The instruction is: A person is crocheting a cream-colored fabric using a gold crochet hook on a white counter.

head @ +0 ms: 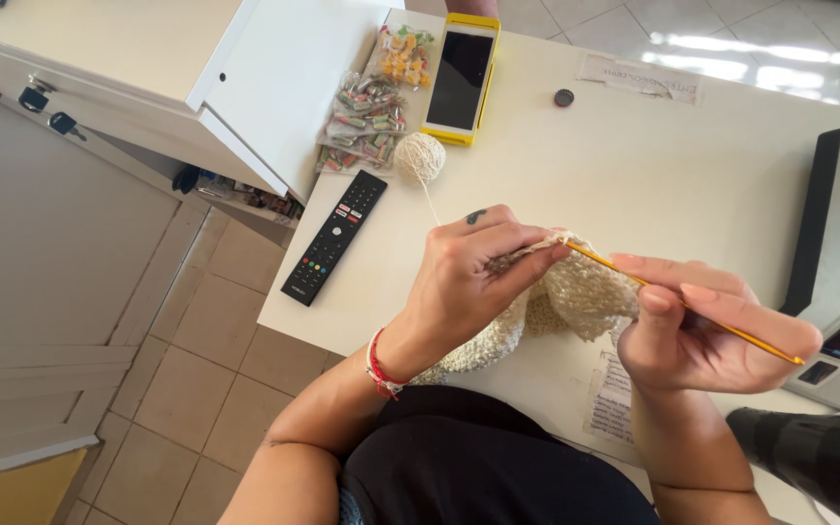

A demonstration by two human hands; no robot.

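White bench [634, 165] carries cream, loosely knotted crochet [576, 292] at 6 o'clock; left hand [464, 282] pinches its edge, right hand [702, 335] closed on a yellow hook [692, 311] entering it. Yarn ball [420, 157] at 11 o'clock.

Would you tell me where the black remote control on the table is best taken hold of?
Grip the remote control across its narrow width at mid-length, coming from above. It lies flat and slim on the table, long axis slanting toward the edge, with both long sides free, probably leaving room for fingers.
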